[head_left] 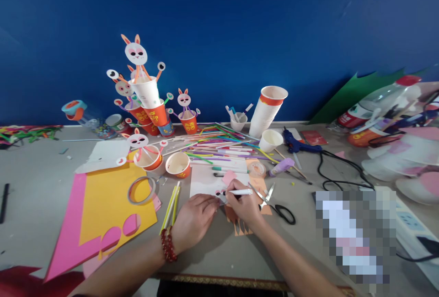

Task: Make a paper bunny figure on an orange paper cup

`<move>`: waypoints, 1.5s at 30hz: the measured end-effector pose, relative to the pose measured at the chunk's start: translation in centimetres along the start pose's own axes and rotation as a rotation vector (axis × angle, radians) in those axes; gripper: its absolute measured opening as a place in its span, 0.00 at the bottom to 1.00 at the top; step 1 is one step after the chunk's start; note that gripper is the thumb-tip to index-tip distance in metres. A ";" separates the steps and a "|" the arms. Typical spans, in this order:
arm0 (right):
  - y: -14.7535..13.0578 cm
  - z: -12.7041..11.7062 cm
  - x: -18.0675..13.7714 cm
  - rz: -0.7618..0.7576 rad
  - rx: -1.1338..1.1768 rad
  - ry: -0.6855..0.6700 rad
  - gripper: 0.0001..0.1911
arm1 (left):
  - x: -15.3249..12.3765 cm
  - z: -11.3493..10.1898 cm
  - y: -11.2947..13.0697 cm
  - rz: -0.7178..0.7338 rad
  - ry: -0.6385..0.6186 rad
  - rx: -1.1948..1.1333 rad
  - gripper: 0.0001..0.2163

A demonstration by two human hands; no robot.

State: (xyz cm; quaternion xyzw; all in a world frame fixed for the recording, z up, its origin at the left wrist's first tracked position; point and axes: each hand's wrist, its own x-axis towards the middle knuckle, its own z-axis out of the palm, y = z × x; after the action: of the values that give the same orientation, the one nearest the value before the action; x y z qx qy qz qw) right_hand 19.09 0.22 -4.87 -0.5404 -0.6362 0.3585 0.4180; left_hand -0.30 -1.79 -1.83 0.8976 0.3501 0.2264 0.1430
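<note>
Blue wall backs a grey table (41, 196). Two smooth card sheets lie at left, one pink (68, 228) and one yellow (103, 205), under one tape ring (130, 193). Four round paper bunny faces (136, 53) top orange cups (156, 114). Thin straws (219, 144) lie loose. The left hand (194, 221) presses the white paper (206, 182); whether its fingers pinch cannot be told. The right hand (245, 208) is clamped on one white marker (236, 192), tip on the paper. One pair of scissors (266, 196) lies beside it.
</note>
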 end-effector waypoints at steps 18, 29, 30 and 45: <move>-0.2 -0.1 0.0 0.003 0.006 -0.003 0.07 | 0.0 0.0 0.0 0.006 0.000 0.003 0.13; -0.1 -0.1 0.0 0.005 -0.002 0.006 0.07 | 0.0 -0.1 0.0 0.003 0.005 0.001 0.14; -0.2 -0.1 0.0 0.004 -0.003 0.004 0.07 | 0.0 -0.1 0.0 0.000 0.006 0.000 0.14; 0.1 0.0 0.0 -0.012 -0.003 -0.009 0.06 | 0.0 -0.1 0.0 0.003 0.003 -0.005 0.14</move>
State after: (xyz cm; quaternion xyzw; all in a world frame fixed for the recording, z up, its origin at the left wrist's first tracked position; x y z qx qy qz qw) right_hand 19.09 0.23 -4.94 -0.5357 -0.6418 0.3572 0.4165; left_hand -0.30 -1.78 -1.73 0.8975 0.3482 0.2290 0.1444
